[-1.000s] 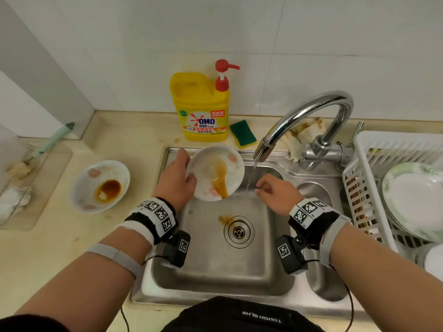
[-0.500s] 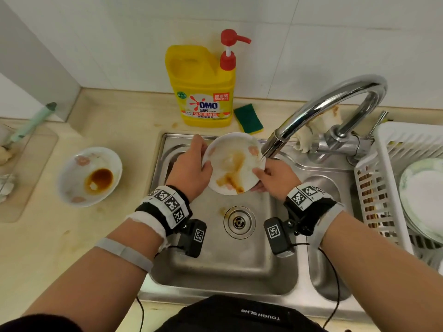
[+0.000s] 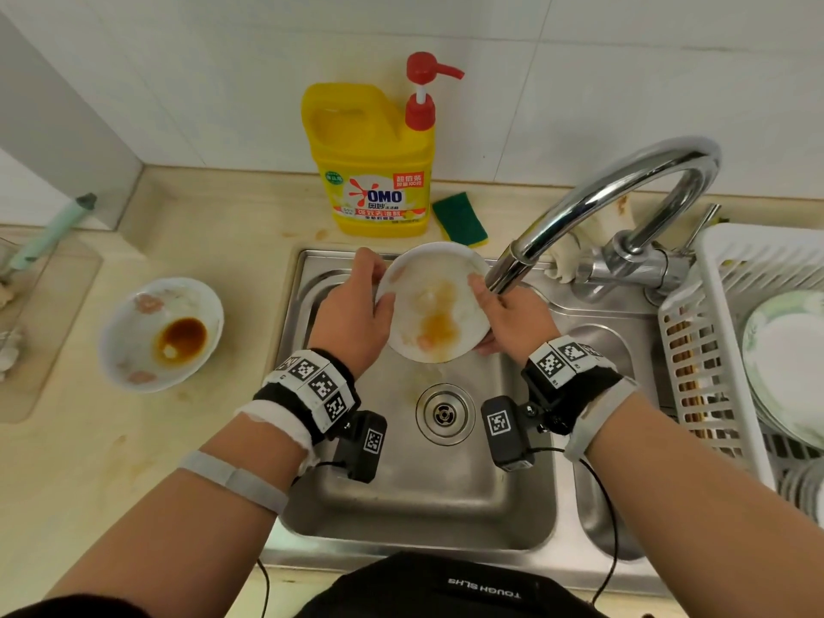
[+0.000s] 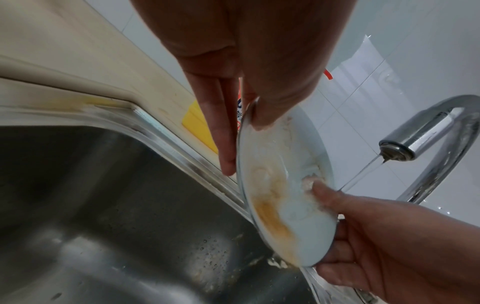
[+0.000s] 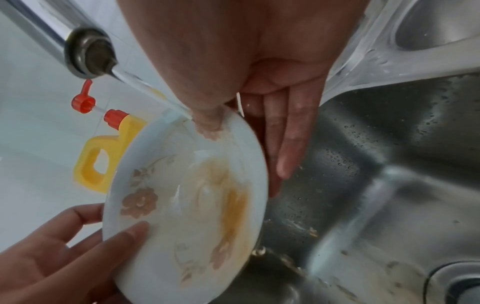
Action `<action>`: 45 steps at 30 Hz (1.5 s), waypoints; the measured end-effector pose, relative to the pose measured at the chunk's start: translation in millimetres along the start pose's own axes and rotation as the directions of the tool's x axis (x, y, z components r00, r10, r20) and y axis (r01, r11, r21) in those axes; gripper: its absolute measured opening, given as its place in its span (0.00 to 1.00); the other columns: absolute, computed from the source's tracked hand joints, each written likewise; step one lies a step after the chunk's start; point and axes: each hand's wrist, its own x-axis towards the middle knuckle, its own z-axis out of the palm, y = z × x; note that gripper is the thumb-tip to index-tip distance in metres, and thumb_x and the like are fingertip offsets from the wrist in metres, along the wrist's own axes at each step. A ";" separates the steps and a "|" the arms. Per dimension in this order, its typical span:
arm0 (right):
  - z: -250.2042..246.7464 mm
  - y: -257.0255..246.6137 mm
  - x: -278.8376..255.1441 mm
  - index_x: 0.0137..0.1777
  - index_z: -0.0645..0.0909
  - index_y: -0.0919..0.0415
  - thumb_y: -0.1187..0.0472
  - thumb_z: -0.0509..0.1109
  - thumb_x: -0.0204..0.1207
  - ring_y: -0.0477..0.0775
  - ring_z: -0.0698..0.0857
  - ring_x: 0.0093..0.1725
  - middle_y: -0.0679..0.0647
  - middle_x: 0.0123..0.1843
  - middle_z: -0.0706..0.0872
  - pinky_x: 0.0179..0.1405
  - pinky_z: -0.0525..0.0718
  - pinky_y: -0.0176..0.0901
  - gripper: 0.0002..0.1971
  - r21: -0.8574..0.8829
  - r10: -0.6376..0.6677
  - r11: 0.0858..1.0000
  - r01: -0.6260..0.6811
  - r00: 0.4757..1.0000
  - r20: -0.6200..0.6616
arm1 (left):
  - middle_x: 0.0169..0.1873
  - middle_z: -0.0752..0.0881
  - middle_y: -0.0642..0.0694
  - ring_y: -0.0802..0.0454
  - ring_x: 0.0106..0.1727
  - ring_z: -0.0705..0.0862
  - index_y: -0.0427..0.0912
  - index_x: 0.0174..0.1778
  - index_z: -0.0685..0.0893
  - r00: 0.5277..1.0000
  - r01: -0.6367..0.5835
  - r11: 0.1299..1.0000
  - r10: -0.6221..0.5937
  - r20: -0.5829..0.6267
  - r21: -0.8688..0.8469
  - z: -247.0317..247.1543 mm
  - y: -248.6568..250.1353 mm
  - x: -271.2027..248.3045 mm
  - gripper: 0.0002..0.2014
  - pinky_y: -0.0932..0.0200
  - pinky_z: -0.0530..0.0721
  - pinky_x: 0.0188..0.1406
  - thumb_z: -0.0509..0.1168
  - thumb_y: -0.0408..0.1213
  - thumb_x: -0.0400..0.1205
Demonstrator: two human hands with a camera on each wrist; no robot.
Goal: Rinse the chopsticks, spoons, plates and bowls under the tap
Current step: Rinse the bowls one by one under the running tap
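Now gripped by right hand [image 3: 508,316] too, thumb on inner face; left hand [image 3: 356,314] pinching opposite rim. Stained plate [image 3: 434,301] tilted over sink [image 3: 401,497] back edge, under tap [image 3: 593,207] stream.

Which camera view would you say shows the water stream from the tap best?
The right wrist view: the water stream runs from the tap onto the plate. The left wrist view shows it thin; the head view shows none.

"OMO" on the yellow detergent bottle [image 3: 373,171]; "TOUGH SLHS", upside down, on the black garment [image 3: 450,588] at the bottom edge
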 end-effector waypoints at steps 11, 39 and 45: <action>17.5 14.4 -9.2 0.64 0.78 0.50 0.67 0.65 0.87 0.59 0.92 0.49 0.57 0.58 0.89 0.47 0.92 0.51 0.12 0.351 0.018 0.936 -0.040 0.998 0.067 | 0.52 0.92 0.40 0.47 0.47 0.94 0.36 0.67 0.82 0.871 0.482 0.688 -0.313 0.378 -0.542 17.5 -0.3 -20.4 0.15 0.51 0.93 0.48 0.66 0.41 0.88; 9.1 16.9 -8.4 0.68 0.79 0.53 0.68 0.71 0.80 0.52 0.89 0.56 0.49 0.56 0.88 0.43 0.94 0.49 0.18 0.200 0.011 0.980 -0.014 1.000 0.018 | 0.65 0.83 0.45 0.47 0.60 0.86 0.45 0.76 0.74 0.915 0.375 0.808 -0.242 0.324 -0.455 17.7 -4.8 -18.6 0.19 0.57 0.92 0.41 0.59 0.30 0.88; 5.3 1.8 -12.2 0.45 0.84 0.52 0.49 0.65 0.88 0.59 0.92 0.48 0.54 0.50 0.89 0.38 0.94 0.56 0.12 0.140 0.073 0.988 -0.065 0.996 -0.057 | 0.63 0.83 0.46 0.51 0.57 0.86 0.45 0.76 0.74 0.931 0.335 0.871 -0.247 0.267 -0.360 16.7 -9.0 -18.2 0.18 0.61 0.91 0.39 0.60 0.34 0.88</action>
